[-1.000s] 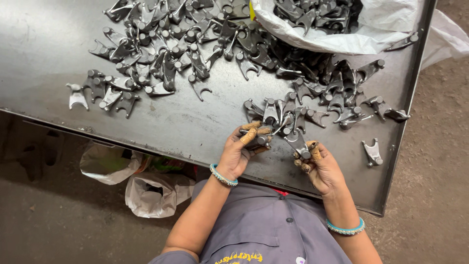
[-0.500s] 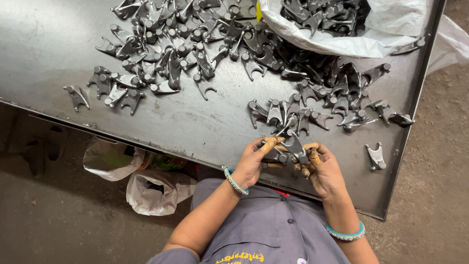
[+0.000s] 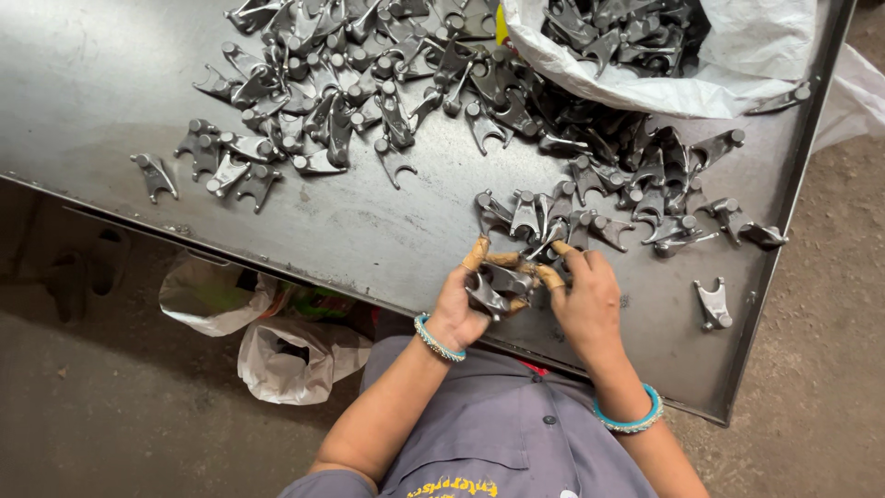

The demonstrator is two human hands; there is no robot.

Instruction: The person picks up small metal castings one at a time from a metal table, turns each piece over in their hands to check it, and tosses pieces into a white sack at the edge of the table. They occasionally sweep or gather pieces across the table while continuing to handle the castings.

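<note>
Your left hand point(image 3: 464, 309) and right hand point(image 3: 583, 300) together clasp one dull grey forked metal forging point(image 3: 498, 284) above the scuffed steel table point(image 3: 111, 83), beside rough heaped forgings point(image 3: 387, 83).

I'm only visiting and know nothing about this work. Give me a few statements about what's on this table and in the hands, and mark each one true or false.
1. Both hands meet on one dark metal part. True: the left hand and the right hand hold it together near the table's near edge.
2. The metal table carries only one such part. False: many lie scattered and heaped across it.
3. A white sack at the far right holds more parts. True.
4. Both wrists are bare. False: each wears a turquoise bangle.
5. One part lies alone to the right of the hands. True.
</note>
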